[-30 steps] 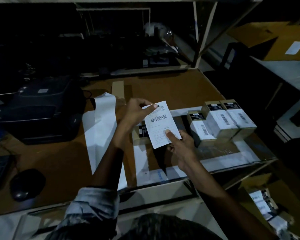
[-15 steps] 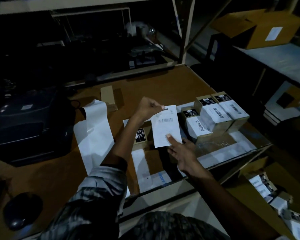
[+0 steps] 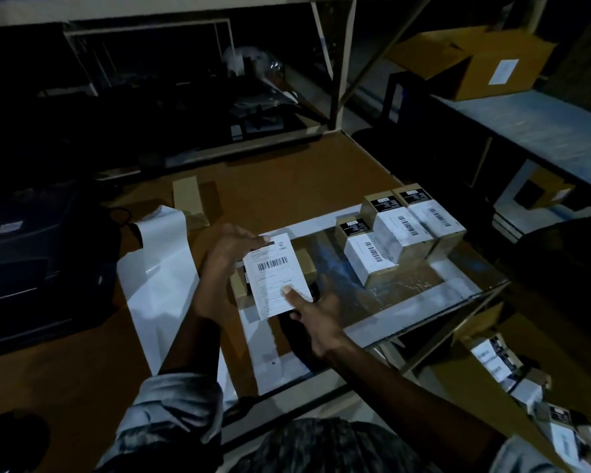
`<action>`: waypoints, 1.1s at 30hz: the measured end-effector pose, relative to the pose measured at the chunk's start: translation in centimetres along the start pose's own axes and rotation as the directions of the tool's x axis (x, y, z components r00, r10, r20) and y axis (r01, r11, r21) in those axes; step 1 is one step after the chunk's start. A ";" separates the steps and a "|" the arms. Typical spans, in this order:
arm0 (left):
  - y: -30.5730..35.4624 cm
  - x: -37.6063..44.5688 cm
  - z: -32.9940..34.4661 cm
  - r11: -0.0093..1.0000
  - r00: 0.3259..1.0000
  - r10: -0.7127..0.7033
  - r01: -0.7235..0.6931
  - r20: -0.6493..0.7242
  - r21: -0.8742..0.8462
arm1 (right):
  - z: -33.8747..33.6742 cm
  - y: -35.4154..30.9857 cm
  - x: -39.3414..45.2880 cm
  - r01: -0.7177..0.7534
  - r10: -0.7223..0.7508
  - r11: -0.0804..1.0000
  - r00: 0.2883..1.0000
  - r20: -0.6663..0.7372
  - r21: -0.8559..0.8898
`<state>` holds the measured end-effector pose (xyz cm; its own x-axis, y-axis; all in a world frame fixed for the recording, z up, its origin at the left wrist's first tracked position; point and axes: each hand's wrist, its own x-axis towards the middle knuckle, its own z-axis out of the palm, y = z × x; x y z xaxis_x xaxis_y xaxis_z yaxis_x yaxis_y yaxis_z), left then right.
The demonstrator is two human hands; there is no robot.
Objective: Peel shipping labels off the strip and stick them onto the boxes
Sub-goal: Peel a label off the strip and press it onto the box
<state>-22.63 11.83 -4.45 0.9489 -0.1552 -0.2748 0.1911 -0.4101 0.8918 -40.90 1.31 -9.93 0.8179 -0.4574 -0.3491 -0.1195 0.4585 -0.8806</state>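
Three labelled boxes (image 3: 401, 235) stand together on the table (image 3: 287, 186); one unlabelled box (image 3: 306, 268) lies under the single label (image 3: 277, 274). The left hand (image 3: 226, 264) pinches the label's top corner; the right hand (image 3: 318, 317) presses a straight finger on its lower edge. The backing strip (image 3: 157, 281) curls leftward beside a printer (image 3: 31, 261). The label is white, barcoded.

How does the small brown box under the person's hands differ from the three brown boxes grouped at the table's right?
The small brown box under the hands has no label stuck flat yet: the white barcode label is held over it by the left hand and right hand. The three grouped brown boxes already wear white labels and sit untouched. All are brown cardboard.
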 end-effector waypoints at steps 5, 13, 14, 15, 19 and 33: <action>0.3 0.0 2.1 0.996 0.991 0.085 -0.086 0.103 0.005 | -1.0 -0.7 1.4 -0.026 0.036 0.991 0.997 -0.068 0.133; 0.4 0.5 4.1 0.999 0.984 0.040 -0.044 0.173 0.022 | -1.6 -0.4 2.6 -0.069 0.090 0.970 0.993 -0.080 0.232; 0.4 0.4 4.1 0.999 0.985 0.032 -0.037 0.172 0.026 | -1.6 -0.3 2.7 -0.072 0.094 0.968 0.992 -0.082 0.239; 0.5 0.5 4.1 0.999 0.985 0.028 -0.034 0.172 0.029 | -1.7 -0.2 2.9 -0.076 0.098 0.967 0.992 -0.080 0.243; 0.4 1.0 3.9 0.999 0.982 0.035 -0.040 0.185 0.023 | -1.9 0.1 3.3 -0.079 0.098 0.976 0.991 -0.086 0.205; 0.3 1.7 4.2 0.998 0.983 0.013 -0.023 0.186 0.055 | -1.8 0.3 3.5 -0.069 0.080 0.989 0.994 -0.077 0.134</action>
<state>-22.01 7.71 -6.20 0.8881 -0.3245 -0.3255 0.1551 -0.4551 0.8768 -39.04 -1.53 -11.97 0.7597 -0.4770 -0.4421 -0.0991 0.5870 -0.8035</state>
